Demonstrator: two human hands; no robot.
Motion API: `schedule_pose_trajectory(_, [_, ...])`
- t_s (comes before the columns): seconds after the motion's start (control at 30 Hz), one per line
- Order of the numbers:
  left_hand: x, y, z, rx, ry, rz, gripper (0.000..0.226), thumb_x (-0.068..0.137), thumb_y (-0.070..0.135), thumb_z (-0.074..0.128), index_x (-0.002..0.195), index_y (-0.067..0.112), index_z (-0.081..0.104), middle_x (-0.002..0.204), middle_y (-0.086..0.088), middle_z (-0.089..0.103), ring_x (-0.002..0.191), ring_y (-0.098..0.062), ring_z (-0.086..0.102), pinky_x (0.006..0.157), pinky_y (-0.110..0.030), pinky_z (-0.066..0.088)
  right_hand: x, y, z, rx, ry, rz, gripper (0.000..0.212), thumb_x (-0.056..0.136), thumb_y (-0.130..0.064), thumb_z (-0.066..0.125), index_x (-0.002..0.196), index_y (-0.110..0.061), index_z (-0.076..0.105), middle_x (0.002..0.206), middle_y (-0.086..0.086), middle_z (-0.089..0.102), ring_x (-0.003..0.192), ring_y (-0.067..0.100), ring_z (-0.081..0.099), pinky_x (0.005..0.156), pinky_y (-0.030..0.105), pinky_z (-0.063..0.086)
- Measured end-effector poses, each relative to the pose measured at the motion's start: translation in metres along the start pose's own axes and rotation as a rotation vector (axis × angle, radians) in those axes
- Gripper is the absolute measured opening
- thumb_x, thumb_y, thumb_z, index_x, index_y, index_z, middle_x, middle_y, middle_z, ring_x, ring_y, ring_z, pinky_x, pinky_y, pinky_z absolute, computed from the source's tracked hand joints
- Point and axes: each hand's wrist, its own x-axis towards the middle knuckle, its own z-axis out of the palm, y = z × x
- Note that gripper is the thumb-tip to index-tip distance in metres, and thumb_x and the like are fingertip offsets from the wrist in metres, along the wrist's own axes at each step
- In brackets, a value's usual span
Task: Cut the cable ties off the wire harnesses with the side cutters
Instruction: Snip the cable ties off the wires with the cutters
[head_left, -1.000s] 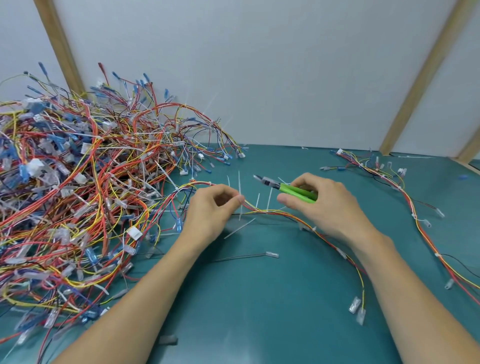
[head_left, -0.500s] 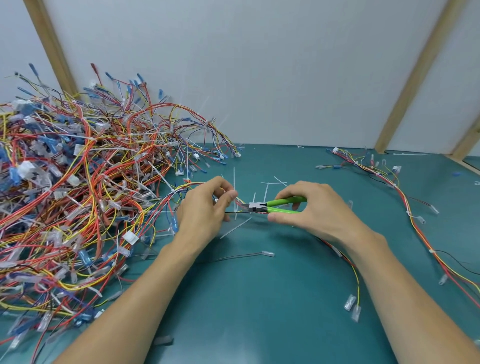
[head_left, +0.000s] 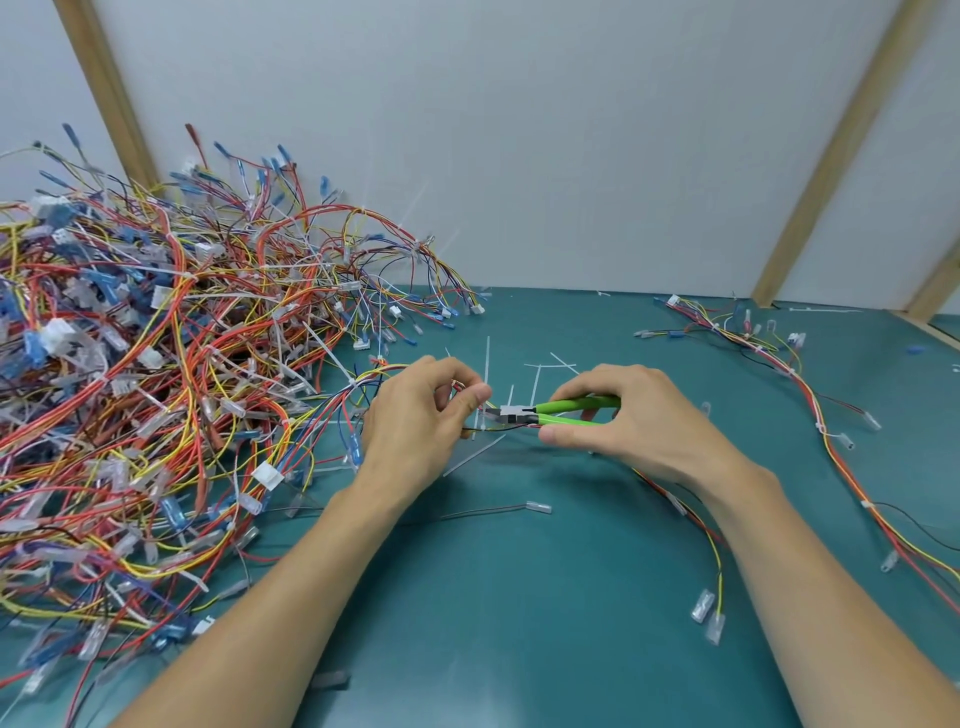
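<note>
Your left hand (head_left: 421, 415) pinches a wire harness (head_left: 675, 499) between thumb and curled fingers, lifting a short stretch of it just above the table (head_left: 519, 597). Your right hand (head_left: 623, 421) is wrapped round the green handles of the side cutters (head_left: 550, 413), which point left with their nose at the cable tie (head_left: 485, 387) standing up white from the held bundle, right beside your left thumb. The handles sit a little apart, so the blades look not fully squeezed, though the tip is too small to tell whether it already bites the tie. From your hands the harness runs back under your right wrist and curls toward you, ending in clear connectors (head_left: 709, 618) near your right forearm. Around the cutters several loose ties (head_left: 540, 371) lie on the green surface, which suggests a number of cuts are already made. At your far right another harness (head_left: 789, 374) lies stretched out by itself, apparently finished and set aside. To your left the big pile of harnesses (head_left: 166, 395) rises against the wall, white ties visible all through it, so by far the larger share of the work looks still ahead of you.
</note>
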Motion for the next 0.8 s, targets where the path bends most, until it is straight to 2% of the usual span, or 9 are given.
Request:
schedule_pose_trajectory(0.13, [-0.0005, 0.0017, 0.0005, 0.003, -0.003, 0.028, 0.008, 0.089, 0.031, 0.076, 0.083, 0.027, 0.072, 0.059, 0.009, 0.038, 0.060, -0.021, 0.048, 0.064, -0.051, 0.056, 0.0000, -0.0010, 0.0023, -0.005, -0.012, 0.012, 0.038, 0.065, -0.072, 0.081, 0.090, -0.044, 0.077, 0.089, -0.020, 0.072, 0.088, 0.005, 0.065, 0.085, 0.040, 0.055])
schedule_pose_trajectory(0.33, [-0.0019, 0.0042, 0.0004, 0.029, 0.019, 0.072, 0.009, 0.089, 0.030, 0.075, 0.082, 0.027, 0.070, 0.061, 0.018, 0.047, 0.056, -0.008, 0.039, 0.061, -0.047, 0.051, -0.0002, -0.0021, 0.0007, -0.016, -0.052, 0.041, 0.041, 0.061, -0.078, 0.077, 0.088, -0.047, 0.079, 0.085, -0.018, 0.074, 0.089, 0.006, 0.063, 0.084, 0.037, 0.054])
schedule_pose_trajectory(0.53, [-0.0057, 0.0051, 0.0025, 0.023, 0.000, 0.083, 0.008, 0.091, 0.028, 0.073, 0.085, 0.026, 0.069, 0.067, 0.024, 0.048, 0.062, -0.019, 0.046, 0.065, -0.047, 0.057, -0.0006, -0.0043, -0.0022, -0.007, -0.096, 0.076, 0.041, 0.057, -0.075, 0.078, 0.088, -0.047, 0.079, 0.089, -0.020, 0.075, 0.093, 0.005, 0.064, 0.087, 0.036, 0.055])
schedule_pose_trajectory(0.8, [-0.0074, 0.0049, 0.0054, 0.024, 0.019, 0.104, 0.008, 0.093, 0.027, 0.071, 0.086, 0.024, 0.068, 0.067, 0.026, 0.049, 0.062, -0.021, 0.047, 0.064, -0.047, 0.057, -0.0007, -0.0066, -0.0040, 0.011, -0.110, 0.104, 0.045, 0.049, -0.079, 0.074, 0.085, -0.052, 0.078, 0.085, -0.025, 0.075, 0.088, 0.009, 0.069, 0.085, 0.039, 0.059])
